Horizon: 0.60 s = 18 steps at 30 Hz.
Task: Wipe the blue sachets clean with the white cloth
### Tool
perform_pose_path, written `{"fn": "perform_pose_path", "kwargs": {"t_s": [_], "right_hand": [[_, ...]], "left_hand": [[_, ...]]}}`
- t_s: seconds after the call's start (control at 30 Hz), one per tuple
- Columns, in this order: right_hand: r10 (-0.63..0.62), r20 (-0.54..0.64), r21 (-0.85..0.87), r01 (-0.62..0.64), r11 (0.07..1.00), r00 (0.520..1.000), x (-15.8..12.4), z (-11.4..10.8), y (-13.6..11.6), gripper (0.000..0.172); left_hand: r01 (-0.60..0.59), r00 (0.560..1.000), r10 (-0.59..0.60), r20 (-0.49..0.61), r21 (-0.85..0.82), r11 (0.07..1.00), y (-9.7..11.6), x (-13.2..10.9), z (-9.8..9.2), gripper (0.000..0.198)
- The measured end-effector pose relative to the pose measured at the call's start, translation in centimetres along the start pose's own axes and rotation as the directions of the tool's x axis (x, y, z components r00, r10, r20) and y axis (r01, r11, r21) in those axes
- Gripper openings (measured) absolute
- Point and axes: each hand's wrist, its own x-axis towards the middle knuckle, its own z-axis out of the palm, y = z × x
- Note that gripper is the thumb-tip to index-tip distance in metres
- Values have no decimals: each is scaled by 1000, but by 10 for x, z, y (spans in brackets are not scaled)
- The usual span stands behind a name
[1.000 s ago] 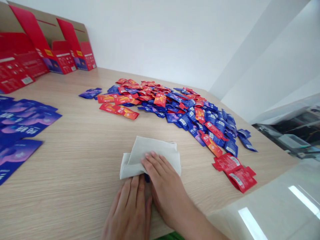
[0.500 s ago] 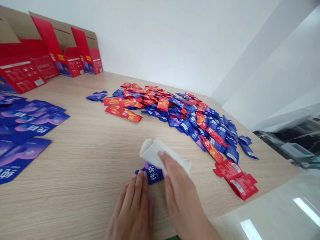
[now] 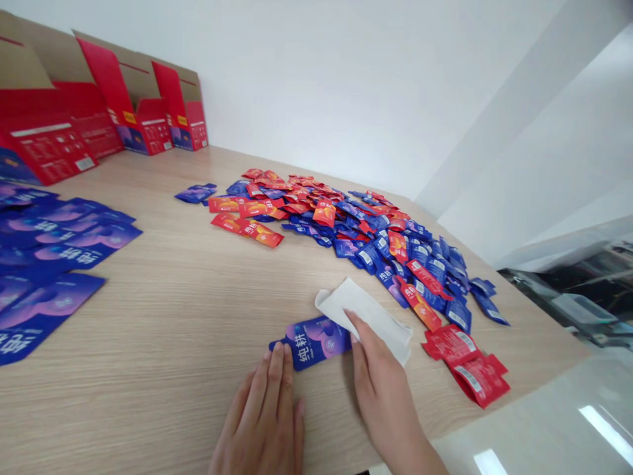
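Observation:
A blue and purple packet (image 3: 321, 340) lies flat on the wooden table, its printed side up. My left hand (image 3: 267, 409) rests on the table with its fingers stretched out, their tips on the packet's left end. Beyond the packet's right end, my right hand (image 3: 383, 389) holds a folded white cloth (image 3: 368, 313) under its fingers. The cloth covers the upper right corner of the packet. Behind the hands spreads a heap of small red packets (image 3: 324, 212) and blue packets (image 3: 368, 254).
Larger blue packets (image 3: 64, 303) lie overlapping at the left. Open red boxes (image 3: 153, 132) stand at the back left against the wall. Two red packets (image 3: 477, 376) lie near the right edge of the table (image 3: 208, 297). Dark items stand beyond that edge.
My right hand and the cloth have moved right along the packet, so more of its printed face shows. My left hand has stayed at the packet's left end.

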Motion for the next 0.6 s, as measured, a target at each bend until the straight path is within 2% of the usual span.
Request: {"fn": "perform_pose_path", "kwargs": {"t_s": [0.07, 0.13, 0.23, 0.37, 0.47, 0.53, 0.6], "right_hand": [[-58, 43, 75, 55, 996, 997, 0, 8, -25, 56], [-225, 132, 146, 206, 968, 965, 0, 20, -47, 67], [-337, 225, 135, 314, 940, 914, 3, 33, -55, 74], [-256, 179, -48, 268, 962, 950, 1, 28, -16, 74], [-123, 73, -148, 133, 980, 990, -2, 13, 17, 67], [-34, -1, -187, 33, 982, 999, -3, 5, 25, 57], [18, -45, -160, -25, 987, 999, -2, 4, 17, 50]], "left_hand": [[2, 1000, -1, 8, -25, 1000, -1, -6, 4, 62], [-25, 1000, 25, 9, -74, 997, -4, -12, 8, 63], [-61, 998, 65, 25, -110, 992, -8, -14, 9, 61], [-23, 1000, 24, 19, -38, 999, -6, -5, 3, 57], [-17, 1000, 17, 0, -19, 1000, -2, 2, 1, 56], [-20, 1000, 21, -16, 2, 1000, 0, 3, 2, 56], [-28, 999, 29, -29, 24, 999, 0, 1, 4, 55]]}}
